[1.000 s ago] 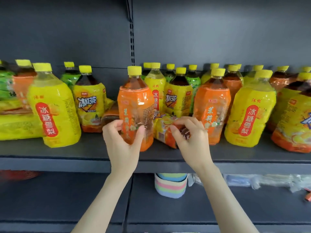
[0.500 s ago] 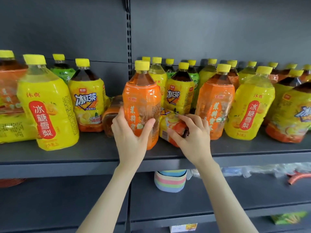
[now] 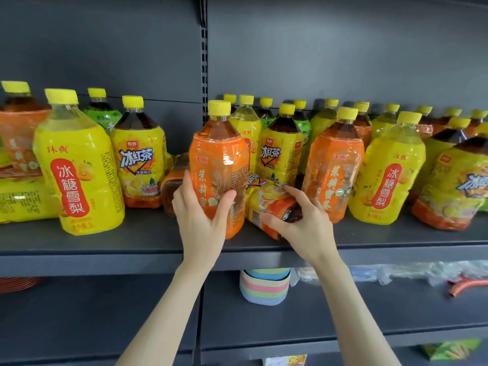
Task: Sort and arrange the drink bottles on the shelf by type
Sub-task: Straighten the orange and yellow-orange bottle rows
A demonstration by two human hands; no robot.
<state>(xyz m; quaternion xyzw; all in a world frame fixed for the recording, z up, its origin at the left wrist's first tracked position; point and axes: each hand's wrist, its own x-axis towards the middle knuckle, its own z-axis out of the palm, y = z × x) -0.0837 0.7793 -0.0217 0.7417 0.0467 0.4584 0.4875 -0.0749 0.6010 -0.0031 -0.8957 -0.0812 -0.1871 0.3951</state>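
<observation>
**Sorting in progress, middle of the shelf.** At the front edge of the shelf (image 3: pixel 105 249), the left grip (image 3: pixel 200 220), a bare hand, wrapped the lower body of an upright orange bottle (image 3: pixel 219 165), with the thumb laid across its label. Just beside it, the right grip (image 3: pixel 303 228) curled over a toppled bottle (image 3: pixel 266 207) with a yellow and orange label. This bottle lay on its side, touching the orange bottle.

The step in hand appeared to be moving the orange bottle aside so that the toppled one could be stood up. The next move probably called for sliding it toward the second orange bottle (image 3: pixel 332 167) on the right without knocking the neighbours. Toward the rear edge, further bottles (image 3: pixel 324 122) stood mixed by colour.
</observation>
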